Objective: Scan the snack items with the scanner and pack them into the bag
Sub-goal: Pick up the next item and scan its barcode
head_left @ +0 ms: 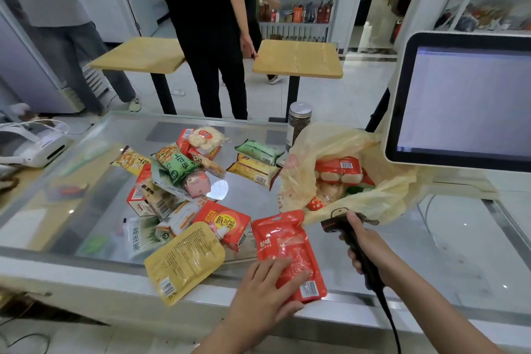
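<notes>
A red snack pouch (283, 241) lies on the glass counter (431, 253) near its front edge, barcode at its lower right corner. My left hand (264, 293) rests on the pouch's lower half with straight fingers. My right hand (366, 250) grips the black scanner (336, 225), whose head sits just right of the pouch and in front of the yellow plastic bag (373, 198). The bag lies open with several snacks inside. A pile of snack packets (178, 190) covers the counter's middle, with a yellow pouch (184, 261) at the front.
A checkout screen (465, 100) stands at the right behind the bag. A dark jar (297, 123) sits behind the bag. A white printer (37, 146) is at the far left. Two people stand beyond the counter by two wooden tables (298, 59).
</notes>
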Demonstrator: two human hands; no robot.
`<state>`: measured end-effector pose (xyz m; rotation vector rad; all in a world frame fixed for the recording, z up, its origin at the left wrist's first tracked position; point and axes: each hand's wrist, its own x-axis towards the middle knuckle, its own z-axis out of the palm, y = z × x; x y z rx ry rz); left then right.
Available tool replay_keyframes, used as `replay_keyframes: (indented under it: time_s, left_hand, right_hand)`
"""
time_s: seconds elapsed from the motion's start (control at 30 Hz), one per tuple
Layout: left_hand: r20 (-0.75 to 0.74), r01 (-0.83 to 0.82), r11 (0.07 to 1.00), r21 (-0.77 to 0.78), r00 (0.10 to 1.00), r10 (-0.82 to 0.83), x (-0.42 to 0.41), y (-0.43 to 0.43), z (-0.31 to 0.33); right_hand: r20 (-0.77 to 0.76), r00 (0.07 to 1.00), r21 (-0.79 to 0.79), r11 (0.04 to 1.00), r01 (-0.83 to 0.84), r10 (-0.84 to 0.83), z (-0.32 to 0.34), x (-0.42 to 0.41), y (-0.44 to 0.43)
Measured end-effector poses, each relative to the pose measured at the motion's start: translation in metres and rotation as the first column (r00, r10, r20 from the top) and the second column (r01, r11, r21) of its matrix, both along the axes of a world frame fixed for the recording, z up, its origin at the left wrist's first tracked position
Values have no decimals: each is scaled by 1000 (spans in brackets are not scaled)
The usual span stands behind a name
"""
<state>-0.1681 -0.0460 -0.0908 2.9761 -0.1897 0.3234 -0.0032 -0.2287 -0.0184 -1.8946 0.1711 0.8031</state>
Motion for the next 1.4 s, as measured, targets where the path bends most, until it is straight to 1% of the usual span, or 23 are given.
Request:
replay_keyframes:
  time_s: [0.13,0.2,0.33,0.47,0.6,0.7,0.83,0.9,1.0,1.07,1.17,1.27,1.4]
  left_hand:
    - [6,6,1000,11,1000,-6,17,3,-2]
    - [-2,-6,998,58,1000,6,31,5,-2]
    - [-106,-60,995,83,992,69,51,14,-5]
    - [-148,-69,997,30,986,73,54,15,-12]
    - [-137,-28,999,-38,990,22,59,17,-15]
    - [-99,-48,998,-35,994,44,65,19,-11]
    - [-146,-51,997,-61,988,41,74,22,-8]
    - [-159,-52,997,-59,986,42,75,23,-9]
    - [-121,-36,999,-39,992,31,75,24,-13]
    - [-129,-40,999,-33,991,35,75,25,-12]
    - [-140,-18,998,-57,990,10,75,25,-12]
    - [-157,-41,997,-63,987,30,75,26,-11]
    - [-173,14,993,-118,984,-34,74,27,-11]
  right_hand:
    - [-148,989,67,997,33,-22,7,1,0]
    - [-189,981,61,997,41,-29,12,1,0]
    - [-182,983,20,999,30,-26,26,-3,-2]
    - [-172,985,-37,999,-25,18,53,-11,-7]
    - [-175,983,-32,998,-57,51,86,-20,-14]
    - [-178,983,-21,998,-60,56,109,-28,-16]
    - [-141,988,-50,996,-76,68,127,-37,-13]
    - [-130,989,-62,995,-75,66,132,-40,-10]
    - [-125,990,-82,993,-79,69,136,-44,-6]
    - [-123,990,-92,992,-81,69,138,-46,-4]
    - [-119,991,-103,992,-78,65,141,-48,-1]
    - [-118,991,-114,991,-77,63,143,-49,0]
    - [-125,990,-127,989,-81,65,144,-50,0]
